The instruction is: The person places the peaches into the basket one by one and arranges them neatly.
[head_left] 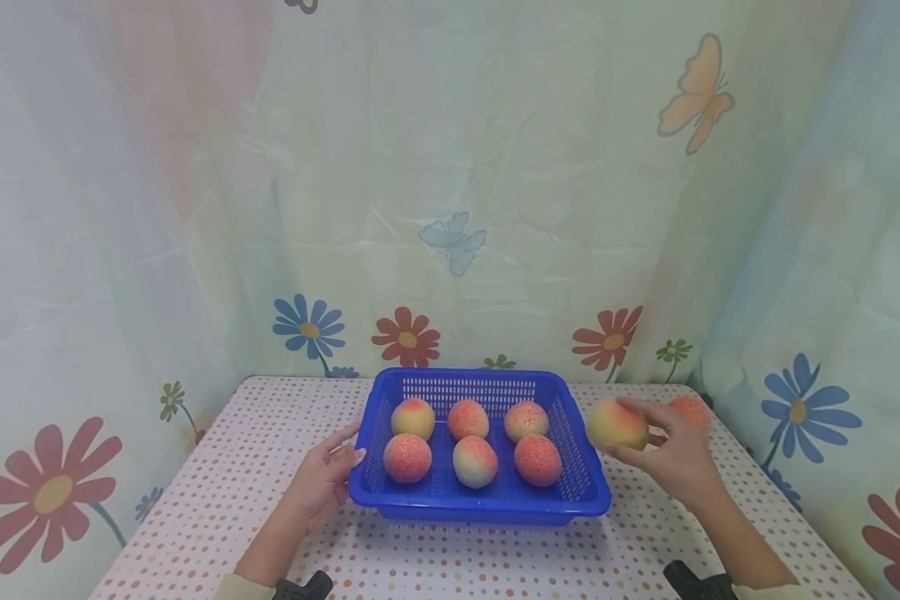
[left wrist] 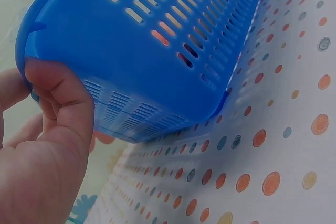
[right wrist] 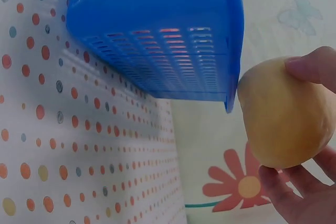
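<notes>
A blue plastic basket (head_left: 480,506) stands on the table, with two rows of peaches inside, among them a red one (head_left: 407,458) and a pale pink one (head_left: 475,462). My left hand (head_left: 322,479) grips the basket's left rim, thumb and fingers at the edge in the left wrist view. Just outside the right rim, my right hand (head_left: 675,458) holds a yellow-red peach (head_left: 617,425) between thumb and fingers. In the right wrist view that peach (right wrist: 286,114) shows its yellow side, close by the basket's rim (right wrist: 236,40).
Another reddish peach (head_left: 692,410) lies on the table behind my right hand, partly covered by it. The table (head_left: 217,500) has a dotted cloth. A flowered curtain (head_left: 495,167) hangs behind and along both sides.
</notes>
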### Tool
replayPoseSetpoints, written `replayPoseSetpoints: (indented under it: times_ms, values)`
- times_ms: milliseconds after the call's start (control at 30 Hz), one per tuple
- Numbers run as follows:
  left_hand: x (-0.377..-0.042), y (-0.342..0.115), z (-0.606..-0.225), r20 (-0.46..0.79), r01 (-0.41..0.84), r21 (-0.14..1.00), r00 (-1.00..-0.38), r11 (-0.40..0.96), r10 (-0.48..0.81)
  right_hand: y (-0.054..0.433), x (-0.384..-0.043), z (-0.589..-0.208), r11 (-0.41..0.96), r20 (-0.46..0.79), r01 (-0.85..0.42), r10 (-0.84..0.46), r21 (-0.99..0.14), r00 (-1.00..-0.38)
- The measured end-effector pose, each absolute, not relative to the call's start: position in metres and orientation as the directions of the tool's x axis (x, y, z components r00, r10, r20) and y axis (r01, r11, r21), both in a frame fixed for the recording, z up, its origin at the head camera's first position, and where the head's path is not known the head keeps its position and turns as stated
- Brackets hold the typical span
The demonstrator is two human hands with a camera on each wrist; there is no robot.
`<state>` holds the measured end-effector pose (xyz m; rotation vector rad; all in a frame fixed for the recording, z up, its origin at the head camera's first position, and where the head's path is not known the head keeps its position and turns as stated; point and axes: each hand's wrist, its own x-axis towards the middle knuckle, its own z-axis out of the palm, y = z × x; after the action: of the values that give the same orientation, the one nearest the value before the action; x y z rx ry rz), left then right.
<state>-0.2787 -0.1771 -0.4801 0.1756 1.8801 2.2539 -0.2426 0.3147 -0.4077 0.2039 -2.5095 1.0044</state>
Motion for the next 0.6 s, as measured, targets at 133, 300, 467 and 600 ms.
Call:
replayPoseSetpoints:
  times_ms: [133, 300, 467, 600]
  values:
    - [-0.278, -0.177, -0.480, -0.042, -0.083, 0.982, -0.972, -0.172, 0.230, 0.313, -0.240, -0.404, 0.732, 0.433, -0.290, 0.007, -0.616, -0.901]
    - [-0.277, -0.176, -0.479, -0.042, -0.084, 0.981, -0.972, -0.173, 0.232, 0.308, -0.238, -0.400, 0.721, 0.403, -0.288, -0.014, -0.630, -0.915]
    - [-0.277, -0.176, -0.479, -0.045, -0.086, 0.981, -0.972, -0.172, 0.229, 0.299, -0.236, -0.396, 0.705, 0.362, -0.283, -0.040, -0.650, -0.931]
    - [-0.277, -0.176, -0.479, -0.044, -0.084, 0.982, -0.973, -0.170, 0.227, 0.292, -0.237, -0.397, 0.684, 0.350, -0.295, -0.062, -0.667, -0.935]
